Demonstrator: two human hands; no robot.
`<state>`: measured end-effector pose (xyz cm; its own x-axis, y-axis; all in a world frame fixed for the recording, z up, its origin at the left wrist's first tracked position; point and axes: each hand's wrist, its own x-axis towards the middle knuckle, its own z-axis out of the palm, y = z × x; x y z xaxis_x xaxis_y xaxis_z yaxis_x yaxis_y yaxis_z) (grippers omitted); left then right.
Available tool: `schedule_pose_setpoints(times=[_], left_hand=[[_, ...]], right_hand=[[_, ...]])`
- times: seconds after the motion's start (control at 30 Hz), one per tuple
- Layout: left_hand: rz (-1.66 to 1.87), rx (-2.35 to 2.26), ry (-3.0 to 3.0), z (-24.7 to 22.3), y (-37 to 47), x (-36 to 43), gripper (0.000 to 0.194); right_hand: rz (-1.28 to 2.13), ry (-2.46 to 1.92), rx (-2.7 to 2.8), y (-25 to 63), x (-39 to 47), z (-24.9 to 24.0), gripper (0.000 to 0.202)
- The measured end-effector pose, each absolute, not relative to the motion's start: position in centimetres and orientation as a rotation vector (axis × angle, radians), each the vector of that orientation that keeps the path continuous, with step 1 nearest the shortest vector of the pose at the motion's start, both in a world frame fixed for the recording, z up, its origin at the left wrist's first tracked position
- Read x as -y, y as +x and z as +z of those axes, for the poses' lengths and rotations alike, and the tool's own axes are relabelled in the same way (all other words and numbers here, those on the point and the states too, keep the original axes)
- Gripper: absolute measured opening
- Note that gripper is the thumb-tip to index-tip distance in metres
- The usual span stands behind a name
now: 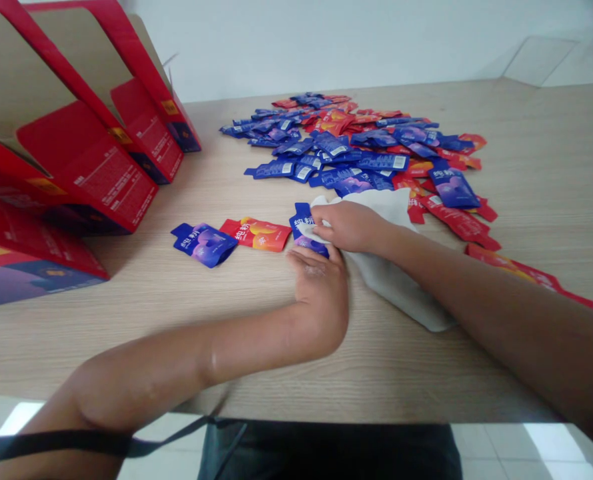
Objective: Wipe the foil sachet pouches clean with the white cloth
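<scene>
In the head view, a blue spouted pouch with pale lettering lies on the table between my hands. My left hand is bent at the wrist and grips the pouch along its lower edge. A white cloth is bunched in my right hand, and part of it covers the pouch's face. To the left, a red pouch and another blue pouch lie flat in a row with it. The fingertips of both hands are partly hidden by the cloth and pouch.
A heap of blue and red pouches spreads behind my hands. Red pouches also lie near my right forearm. Several open red cartons stand at the left. A clear plastic sheet stands by the back wall.
</scene>
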<state>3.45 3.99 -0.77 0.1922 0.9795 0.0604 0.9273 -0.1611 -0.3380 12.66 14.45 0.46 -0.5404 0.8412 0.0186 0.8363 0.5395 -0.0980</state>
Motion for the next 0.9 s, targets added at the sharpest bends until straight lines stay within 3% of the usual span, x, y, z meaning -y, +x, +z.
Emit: schedule_pose_setpoints(times=[0.4,0.57,0.9], left_hand=[[0.345,1.816,-2.197,-0.8,3.4,-4.2,0.054],[0.261,1.846,-2.239,-0.8,3.5,-4.1,0.053],[0.286,1.836,-2.215,-0.7,3.5,-4.1,0.052]], right_hand=[[-0.005,-1.628,2.604,13.9,-15.3,0.3,0.027],[0.102,-1.363,2.398,13.4,-14.2,1.9,0.027],[0.073,-1.530,2.668,13.0,-14.7,0.0,0.027]])
